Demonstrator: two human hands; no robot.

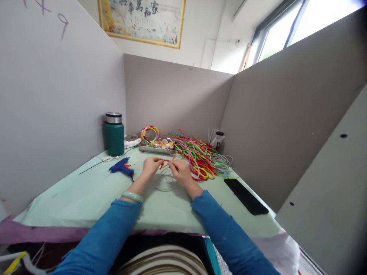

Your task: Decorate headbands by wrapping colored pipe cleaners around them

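Observation:
Between my two hands is a short orange-red pipe cleaner [165, 162], bent, with thin ends sticking out. My left hand [153, 165] pinches its left part with thumb and finger closed. Its other part is gripped by my right hand [181, 172], fingers also closed. Both hands are held over the middle of the table, close together. Below them a clear round dish or hoop [165, 190] shows faintly; which one I cannot tell. To the right of my right hand lies a heap of colourful pipe cleaners [197, 156].
A blue glue gun [122, 166] lies at left, near a green bottle [114, 138]. Behind my hands, a metal tray [157, 149] of small pieces carries a colourful pipe-cleaner ring [142, 134]. A black phone-like slab [246, 196] lies at right. Grey partitions [177, 91] enclose the table.

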